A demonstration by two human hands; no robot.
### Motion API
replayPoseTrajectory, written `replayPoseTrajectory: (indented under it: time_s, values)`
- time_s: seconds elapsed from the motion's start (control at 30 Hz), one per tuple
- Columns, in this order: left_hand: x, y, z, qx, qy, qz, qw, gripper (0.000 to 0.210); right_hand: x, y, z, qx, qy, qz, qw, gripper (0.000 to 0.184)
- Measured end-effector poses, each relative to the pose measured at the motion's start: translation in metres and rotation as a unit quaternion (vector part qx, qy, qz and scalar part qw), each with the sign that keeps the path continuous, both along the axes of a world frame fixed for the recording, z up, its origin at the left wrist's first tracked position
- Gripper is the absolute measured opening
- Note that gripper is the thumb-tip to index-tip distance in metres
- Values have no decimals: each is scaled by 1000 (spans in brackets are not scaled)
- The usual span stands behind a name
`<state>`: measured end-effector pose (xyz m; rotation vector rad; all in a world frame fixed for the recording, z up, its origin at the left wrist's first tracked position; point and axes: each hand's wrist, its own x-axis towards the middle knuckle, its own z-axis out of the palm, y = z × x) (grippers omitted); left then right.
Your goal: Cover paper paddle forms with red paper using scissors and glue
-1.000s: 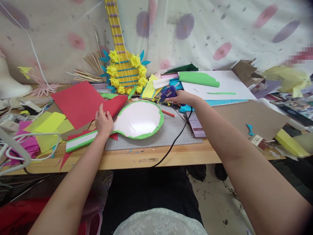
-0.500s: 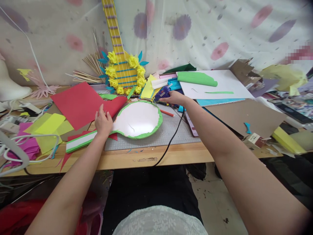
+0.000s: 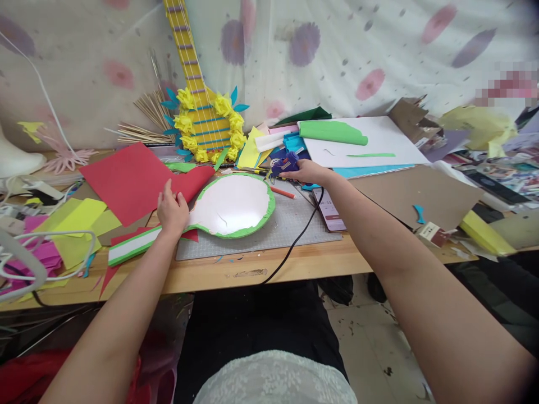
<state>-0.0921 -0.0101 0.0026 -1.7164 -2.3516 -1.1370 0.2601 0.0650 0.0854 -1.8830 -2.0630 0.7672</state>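
My right hand (image 3: 309,171) grips a dark blue glue gun (image 3: 285,164) beyond the right end of a white lute-shaped cutout. A black cord (image 3: 295,247) loops from near my wrist to the table's front edge. Green crepe paper edges the white cutout (image 3: 236,205), which lies flat with its neck to the left. Over the neck rests my left hand (image 3: 172,212), open, fingers apart and holding nothing. Its fingertips are beside a folded red sheet (image 3: 130,182). Whether the palm presses on the neck is hidden.
A yellow paper lute with flowers (image 3: 210,129) leans at the back. An orange-red stick (image 3: 283,192) and a phone (image 3: 330,210) lie on the right of the grey cutting mat (image 3: 252,247). White board (image 3: 391,148), brown cardboard (image 3: 421,193) and yellow sheets (image 3: 80,224) surround them.
My right hand has drawn the glue gun slightly toward me, and it now shows more fully. More of the phone is visible. My left hand stays at the neck; the view has shifted a little.
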Motion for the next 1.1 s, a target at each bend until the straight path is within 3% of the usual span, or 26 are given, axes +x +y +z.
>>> replayPoseTrajectory:
  time_s: [0.43, 0.77, 1.1]
  values:
    - [-3, 6, 2, 17, -7, -19, 1000, 57, -9, 25, -15, 21, -24, 24, 999, 54]
    - [-1, 0, 5, -35, -9, -20, 999, 56, 19, -8, -4, -13, 46, 25, 999, 36]
    - [-1, -3, 13, -54, 14, -27, 998, 56, 11, 2, -8, -6, 10, -2, 1000, 41]
